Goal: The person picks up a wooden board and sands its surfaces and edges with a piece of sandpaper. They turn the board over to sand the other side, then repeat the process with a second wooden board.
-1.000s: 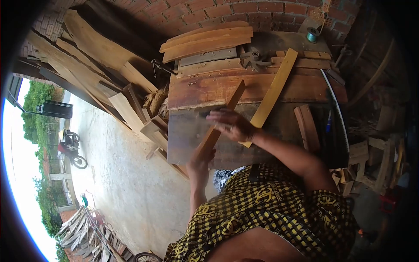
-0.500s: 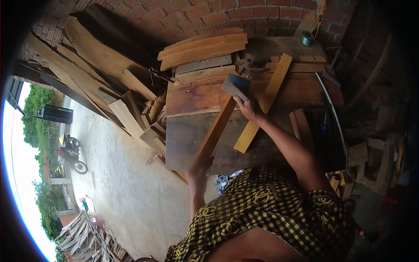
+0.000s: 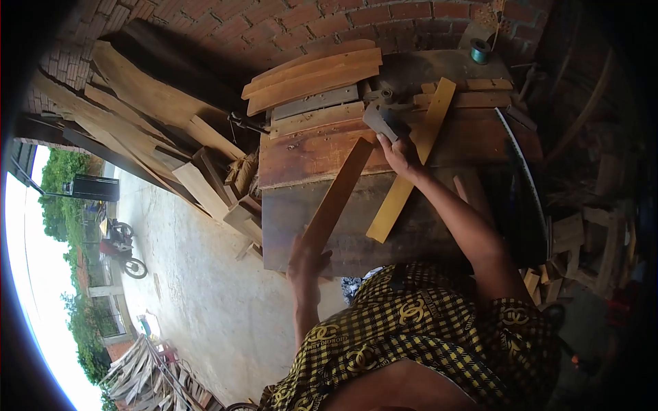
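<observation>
My left hand (image 3: pixel 308 259) is closed round the lower end of a narrow wooden strip (image 3: pixel 338 190), which slants up and away over the workbench (image 3: pixel 291 229). In my right hand (image 3: pixel 401 156) is a bent grey sheet of sandpaper (image 3: pixel 384 125), pinched between thumb and fingers just right of the strip's far end and apart from it. A second, yellower wooden strip (image 3: pixel 412 163) lies aslant on the bench, partly beneath my right wrist.
Stacked boards (image 3: pixel 312 79) lie at the bench's back left, with a spool (image 3: pixel 480 51) at the back right. A long saw blade (image 3: pixel 522 161) lies along the right edge. Large planks (image 3: pixel 147 103) lean left of the bench; a motorcycle (image 3: pixel 122 248) stands outside.
My right hand has moved the sandpaper off the strip's far end, to the right, and the sheet has turned and bent. The strip in my left hand has shifted slightly.
</observation>
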Tool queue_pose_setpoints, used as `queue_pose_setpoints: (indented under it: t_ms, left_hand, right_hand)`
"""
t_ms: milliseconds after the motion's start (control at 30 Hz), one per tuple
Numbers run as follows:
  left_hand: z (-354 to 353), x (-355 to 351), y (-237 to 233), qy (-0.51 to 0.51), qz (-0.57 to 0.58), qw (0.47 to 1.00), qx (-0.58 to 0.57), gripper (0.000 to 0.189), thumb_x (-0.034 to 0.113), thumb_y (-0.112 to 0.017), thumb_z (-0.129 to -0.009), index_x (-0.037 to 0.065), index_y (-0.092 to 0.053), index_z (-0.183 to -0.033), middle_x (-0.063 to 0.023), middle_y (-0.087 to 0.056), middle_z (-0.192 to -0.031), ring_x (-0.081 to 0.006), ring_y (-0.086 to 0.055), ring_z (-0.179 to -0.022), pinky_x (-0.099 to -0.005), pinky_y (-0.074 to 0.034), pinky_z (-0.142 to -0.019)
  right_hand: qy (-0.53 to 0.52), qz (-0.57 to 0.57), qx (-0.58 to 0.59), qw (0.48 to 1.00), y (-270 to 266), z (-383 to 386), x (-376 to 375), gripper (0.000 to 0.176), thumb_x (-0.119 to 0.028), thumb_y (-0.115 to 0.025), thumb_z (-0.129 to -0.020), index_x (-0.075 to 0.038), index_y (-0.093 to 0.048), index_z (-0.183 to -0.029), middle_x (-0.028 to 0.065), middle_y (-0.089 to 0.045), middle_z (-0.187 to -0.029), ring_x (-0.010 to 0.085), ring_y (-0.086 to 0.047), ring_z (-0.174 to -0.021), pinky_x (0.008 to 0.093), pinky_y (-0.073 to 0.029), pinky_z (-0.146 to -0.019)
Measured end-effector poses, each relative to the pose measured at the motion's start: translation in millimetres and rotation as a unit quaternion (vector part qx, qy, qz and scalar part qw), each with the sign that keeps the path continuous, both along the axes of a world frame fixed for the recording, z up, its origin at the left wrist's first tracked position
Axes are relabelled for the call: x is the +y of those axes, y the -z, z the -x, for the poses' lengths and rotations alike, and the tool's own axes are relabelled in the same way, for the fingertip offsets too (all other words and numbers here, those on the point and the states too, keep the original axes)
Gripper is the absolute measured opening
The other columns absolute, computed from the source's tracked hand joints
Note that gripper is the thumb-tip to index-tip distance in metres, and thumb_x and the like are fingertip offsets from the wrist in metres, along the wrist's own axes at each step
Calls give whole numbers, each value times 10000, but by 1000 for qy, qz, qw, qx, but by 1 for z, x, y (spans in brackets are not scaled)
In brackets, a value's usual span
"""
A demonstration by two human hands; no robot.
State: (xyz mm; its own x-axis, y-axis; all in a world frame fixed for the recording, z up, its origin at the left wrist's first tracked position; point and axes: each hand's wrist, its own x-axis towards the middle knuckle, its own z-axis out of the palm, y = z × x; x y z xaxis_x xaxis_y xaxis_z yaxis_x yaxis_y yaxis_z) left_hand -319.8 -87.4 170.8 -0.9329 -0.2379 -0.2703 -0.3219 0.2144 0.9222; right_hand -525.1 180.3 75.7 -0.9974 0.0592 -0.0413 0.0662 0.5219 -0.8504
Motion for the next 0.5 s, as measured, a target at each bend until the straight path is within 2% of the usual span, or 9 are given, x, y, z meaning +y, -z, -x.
queue_pose_setpoints:
  t_ms: [33, 67, 133, 200, 233, 300, 433, 467, 500]
  left_hand:
    - [-1, 4, -4, -57, -98, 994, 4, 482, 138, -654, -874, 3, -529, -1319, -134, -630, -1152, -219, -649, -989, -327, -534, -829]
    - [-1, 10, -8, -115, -196, 974, 9, 546, 90, -677, -816, 44, -529, -1340, -108, -618, -1163, -180, -618, -1024, -302, -501, -803]
    - [4, 7, -11, -122, -240, 963, 12, 590, 60, -648, -832, 47, -459, -1391, -105, -595, -1192, -250, -608, -1044, -340, -501, -832]
    - [6, -14, 7, 59, 95, 993, 39, 489, 201, -570, -920, 47, -463, -1372, -94, -598, -1178, -249, -607, -944, -314, -506, -768]
    - [9, -11, 3, 60, 96, 993, 38, 489, 201, -570, -920, 47, -463, -1372, -94, -598, -1178, -249, -607, -944, -314, -506, -768]
    - [13, -2, -9, -130, -266, 955, -10, 561, 498, -469, -963, 58, -500, -1309, -109, -617, -1085, -159, -575, -672, -236, -489, -568]
    - [19, -2, -9, -139, -219, 966, -17, 558, 536, -428, -967, 73, -539, -1258, -102, -624, -1067, -133, -540, -614, -201, -412, -486]
    - [24, -3, -6, -171, -233, 957, -14, 569, 510, -323, -1001, 55, -551, -1254, -86, -638, -1033, -134, -542, -630, -219, -418, -506]
    - [24, -4, -4, -205, -247, 947, -14, 606, 485, -218, -1034, 36, -563, -1250, -70, -651, -998, -135, -544, -646, -237, -424, -526]
  right_hand:
    - [68, 68, 220, 971, 6, -11, 2, 375, -297, -516, -984, 2, -577, -1201, 250, -631, -1092, 393, -611, -1028, 428, -504, -847]
    - [69, 62, 214, 972, 7, -17, 5, 375, -297, -516, -984, 2, -577, -1201, 250, -631, -1092, 393, -611, -1028, 428, -504, -847]
    - [11, 68, 162, 984, 4, -16, 9, 368, -298, -511, -985, -2, -575, -1192, 254, -630, -1063, 414, -612, -988, 451, -497, -841]
    - [-1, 42, 160, 986, 5, -19, 6, 336, -274, -522, -980, -12, -581, -1182, 245, -633, -1058, 415, -608, -989, 444, -501, -835]
    - [-15, 47, 204, 978, 6, -18, 3, 315, -254, -518, -980, -20, -583, -1181, 239, -634, -1058, 412, -610, -981, 443, -501, -833]
    - [-27, 54, 243, 968, 13, -17, -5, 295, -234, -513, -981, -29, -585, -1180, 232, -636, -1057, 409, -612, -973, 442, -502, -831]
    - [-98, 39, 129, 986, 16, -36, -50, 318, -158, -528, -951, -51, -560, -1249, 197, -632, -1115, 385, -602, -1034, 436, -490, -878]
    - [-133, 41, 310, 940, 5, -64, -74, 403, -106, -575, -900, -91, -545, -1302, 172, -616, -1192, 364, -584, -1118, 445, -478, -952]
    - [-235, 49, 324, 915, -21, -96, -91, 433, -88, -592, -879, -112, -552, -1309, 161, -606, -1222, 358, -575, -1145, 450, -465, -985]
